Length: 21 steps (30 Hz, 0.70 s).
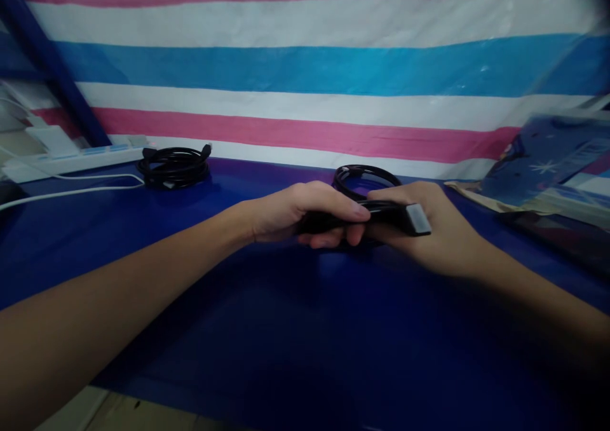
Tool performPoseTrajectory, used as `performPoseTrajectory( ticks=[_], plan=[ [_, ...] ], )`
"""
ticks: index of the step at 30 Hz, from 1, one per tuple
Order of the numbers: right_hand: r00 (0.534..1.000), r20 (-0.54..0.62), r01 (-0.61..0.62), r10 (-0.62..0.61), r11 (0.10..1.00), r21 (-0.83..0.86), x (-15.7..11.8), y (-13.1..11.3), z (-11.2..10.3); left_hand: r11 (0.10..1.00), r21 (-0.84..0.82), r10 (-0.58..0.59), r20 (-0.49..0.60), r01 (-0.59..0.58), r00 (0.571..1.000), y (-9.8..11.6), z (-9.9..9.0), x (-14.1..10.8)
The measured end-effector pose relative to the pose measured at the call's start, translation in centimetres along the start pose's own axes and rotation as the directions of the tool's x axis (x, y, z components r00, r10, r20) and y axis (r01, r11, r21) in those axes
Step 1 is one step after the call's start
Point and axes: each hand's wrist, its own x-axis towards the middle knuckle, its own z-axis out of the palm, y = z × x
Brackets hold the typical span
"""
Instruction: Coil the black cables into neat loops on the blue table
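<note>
A bundled black cable (381, 212) is held a little above the blue table, its plug (418, 219) with a pale, whitish end pointing right. My left hand (319, 208) is closed round the bundle, thumb on top and fingers curled beneath. Right beside it, my right hand (429, 227) grips the same cable from the other side, behind the plug; its fingertips are mostly hidden. A black cable loop (366, 169) shows just beyond my hands; whether it belongs to the held cable I cannot tell.
Another coiled black cable (175, 167) lies at the back left of the blue table (286, 329). Near it are a white power strip (81, 161) and a white cord (86, 189). A dark flat object (553, 234) and blue printed packaging (538, 157) are at the right. Striped sheeting hangs behind.
</note>
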Motion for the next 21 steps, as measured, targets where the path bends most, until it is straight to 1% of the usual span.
performPoseTrajectory(
  ticks=[3, 6, 9, 12, 14, 16, 17, 18, 19, 20, 21],
  plan=[
    [1.0, 0.001, 0.01, -0.01, 0.999, -0.047, 0.0, 0.0, 0.0, 1.0, 0.011, -0.021, -0.021, 0.021, 1.0, 0.2, 0.0, -0.2],
    [0.999, -0.005, 0.039, -0.04, 0.996, -0.08, -0.1, -0.1, -0.1, 0.997, 0.076, -0.017, -0.028, 0.019, 0.999, 0.3, 0.0, -0.2],
    [0.995, 0.013, 0.1, -0.099, 0.987, -0.126, -0.2, 0.0, -0.2, 0.991, 0.135, -0.022, 0.013, 0.02, 1.0, 0.5, -0.2, -0.2],
    [0.985, 0.071, 0.169, -0.158, 0.969, -0.18, -0.3, 0.0, -0.3, 0.981, 0.19, -0.063, 0.086, 0.045, 0.994, 0.9, -0.3, -0.3],
    [0.973, 0.109, 0.221, -0.202, 0.952, -0.212, -0.4, 0.0, -0.3, 0.965, 0.256, -0.099, 0.137, 0.061, 0.986, 1.1, -0.2, -0.4],
    [0.958, 0.134, 0.279, -0.252, 0.928, -0.248, -0.5, -0.2, -0.2, 0.938, 0.342, -0.106, 0.149, 0.049, 0.983, 1.1, 0.0, -0.4],
    [0.951, 0.139, 0.304, -0.276, 0.912, -0.273, -0.6, -0.3, -0.1, 0.914, 0.405, -0.092, 0.128, 0.032, 0.987, 1.0, 0.2, -0.4],
    [0.945, 0.138, 0.326, -0.297, 0.894, -0.309, -0.6, -0.3, -0.1, 0.871, 0.492, -0.064, 0.098, 0.008, 0.993, 0.9, 0.4, -0.4],
    [0.945, 0.126, 0.326, -0.301, 0.872, -0.365, -0.6, -0.4, -0.1, 0.798, 0.603, -0.012, 0.058, -0.025, 0.998, 0.7, 0.6, -0.3],
    [0.953, 0.1, 0.3, -0.286, 0.844, -0.444, -0.6, -0.3, -0.1, 0.684, 0.727, 0.068, 0.016, -0.058, 0.998, 0.5, 0.7, -0.3],
    [0.968, 0.059, 0.238, -0.246, 0.808, -0.538, -0.5, -0.3, -0.3, 0.538, 0.838, 0.181, -0.016, -0.085, 0.983, 0.4, 0.7, -0.2]
  ],
)
